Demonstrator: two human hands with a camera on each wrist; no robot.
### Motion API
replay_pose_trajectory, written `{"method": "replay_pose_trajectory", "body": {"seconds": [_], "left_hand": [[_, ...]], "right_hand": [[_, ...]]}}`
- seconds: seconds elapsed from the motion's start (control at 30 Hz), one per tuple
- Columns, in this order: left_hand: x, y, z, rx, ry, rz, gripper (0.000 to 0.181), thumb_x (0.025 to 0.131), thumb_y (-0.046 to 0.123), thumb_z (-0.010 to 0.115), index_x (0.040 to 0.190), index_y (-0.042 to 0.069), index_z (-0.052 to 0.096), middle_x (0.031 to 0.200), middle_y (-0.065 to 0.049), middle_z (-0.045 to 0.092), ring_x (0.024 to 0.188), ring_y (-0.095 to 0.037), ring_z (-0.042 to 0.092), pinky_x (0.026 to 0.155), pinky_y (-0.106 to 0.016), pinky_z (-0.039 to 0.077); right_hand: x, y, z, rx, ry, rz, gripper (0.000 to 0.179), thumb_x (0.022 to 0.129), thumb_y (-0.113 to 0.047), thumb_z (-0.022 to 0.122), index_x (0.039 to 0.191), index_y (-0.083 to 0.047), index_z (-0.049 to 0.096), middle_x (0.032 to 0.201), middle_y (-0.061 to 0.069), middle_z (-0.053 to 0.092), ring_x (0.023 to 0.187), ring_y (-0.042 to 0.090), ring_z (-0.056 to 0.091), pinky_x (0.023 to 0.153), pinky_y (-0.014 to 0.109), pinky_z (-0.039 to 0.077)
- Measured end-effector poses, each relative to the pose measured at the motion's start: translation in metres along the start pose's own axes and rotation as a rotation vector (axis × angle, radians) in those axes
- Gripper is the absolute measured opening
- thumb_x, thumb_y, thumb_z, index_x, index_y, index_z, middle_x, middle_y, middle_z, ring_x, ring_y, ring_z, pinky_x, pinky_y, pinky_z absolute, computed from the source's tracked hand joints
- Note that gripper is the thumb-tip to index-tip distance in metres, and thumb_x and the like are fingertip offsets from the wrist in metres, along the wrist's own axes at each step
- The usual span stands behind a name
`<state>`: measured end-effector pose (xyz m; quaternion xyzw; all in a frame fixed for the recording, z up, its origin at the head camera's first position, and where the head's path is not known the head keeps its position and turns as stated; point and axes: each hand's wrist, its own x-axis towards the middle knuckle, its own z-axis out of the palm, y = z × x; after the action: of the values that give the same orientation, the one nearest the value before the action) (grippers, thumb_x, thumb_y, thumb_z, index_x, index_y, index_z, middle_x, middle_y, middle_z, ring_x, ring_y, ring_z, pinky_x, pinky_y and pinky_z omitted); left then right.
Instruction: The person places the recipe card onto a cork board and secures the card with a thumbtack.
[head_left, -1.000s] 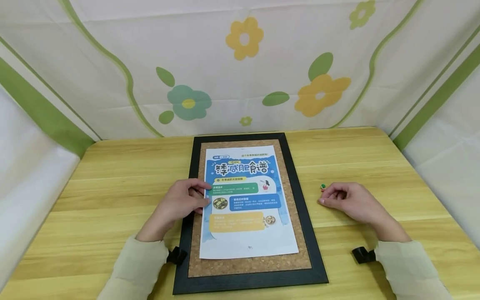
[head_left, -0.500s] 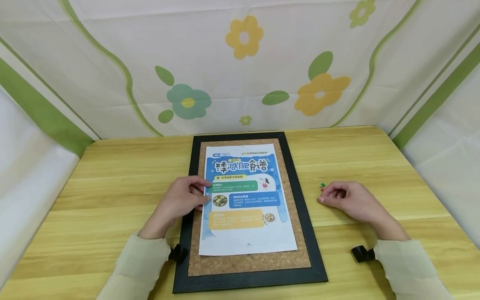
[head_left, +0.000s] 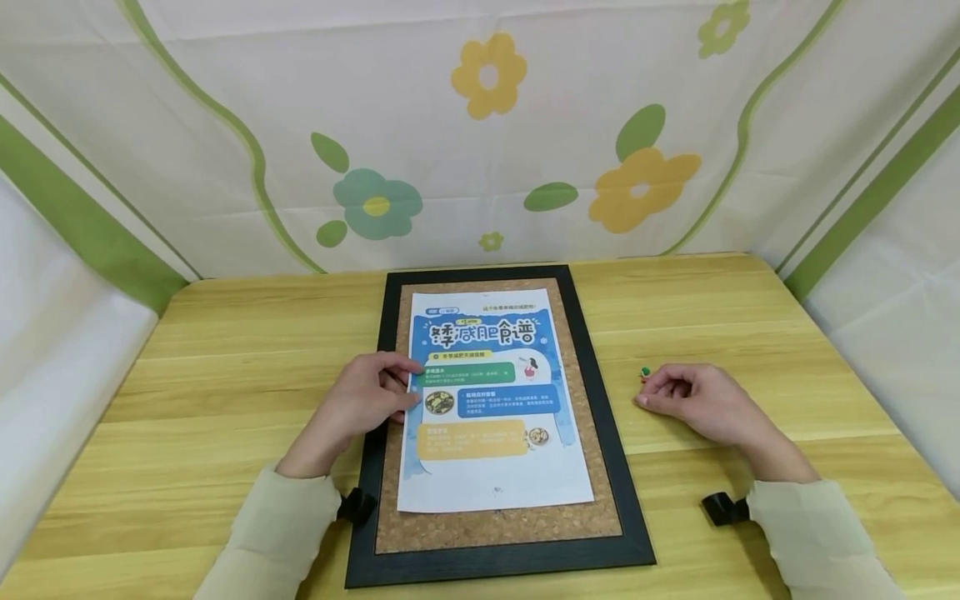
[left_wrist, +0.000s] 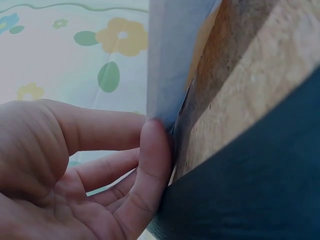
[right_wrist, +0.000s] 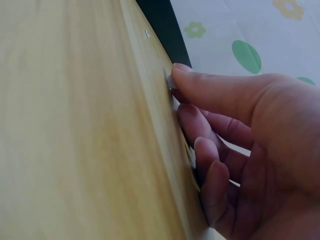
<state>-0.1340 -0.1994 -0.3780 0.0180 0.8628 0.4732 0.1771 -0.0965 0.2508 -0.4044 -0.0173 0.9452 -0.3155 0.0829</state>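
Observation:
A printed poster sheet with Chinese text and coloured boxes lies on a black-framed cork board. My left hand is at the sheet's left edge and pinches it between thumb and fingers. In the left wrist view the paper stands up from the cork at those fingers. My right hand rests on the table right of the board, fingers loosely curled. A tiny green and red item, too small to tell its kind, lies just beyond its fingertips. A greyish bit shows at the thumb tip in the right wrist view, unclear.
The wood-grain table extends on both sides of the board. A white flower-patterned cloth hangs behind it, with more cloth at the left and right. Black wrist cameras sit at both sleeves.
The sheet has shifted slightly up on the cork board, baring a little more cork below it. My left hand moved slightly with it; my right hand has stayed in place.

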Motion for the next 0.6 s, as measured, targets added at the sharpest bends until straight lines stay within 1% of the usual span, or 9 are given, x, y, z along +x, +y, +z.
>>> {"method": "replay_pose_trajectory", "body": {"seconds": [0.27,0.6], "left_hand": [[-0.0014,0.0006,0.0003,0.003,-0.006,0.009,0.033,0.097,0.002,0.074,0.129,-0.001,0.072,0.089,-0.012,0.065,0.072,-0.02,0.063,0.067,-0.032,0.06],[-0.0024,0.0014,0.0003,0.011,-0.004,0.018,0.028,0.096,0.001,0.074,0.124,0.0,0.073,0.086,-0.011,0.063,0.072,-0.021,0.061,0.067,-0.032,0.058]], "right_hand": [[0.0001,-0.0002,-0.0003,-0.008,0.002,0.001,0.02,0.099,-0.04,0.08,0.096,-0.02,0.08,0.087,-0.001,0.072,0.075,0.013,0.057,0.068,0.026,0.045],[-0.0005,-0.0005,-0.0002,0.007,-0.004,-0.009,0.018,0.099,-0.038,0.08,0.095,-0.02,0.08,0.086,-0.001,0.071,0.074,0.013,0.056,0.067,0.026,0.045]]}}
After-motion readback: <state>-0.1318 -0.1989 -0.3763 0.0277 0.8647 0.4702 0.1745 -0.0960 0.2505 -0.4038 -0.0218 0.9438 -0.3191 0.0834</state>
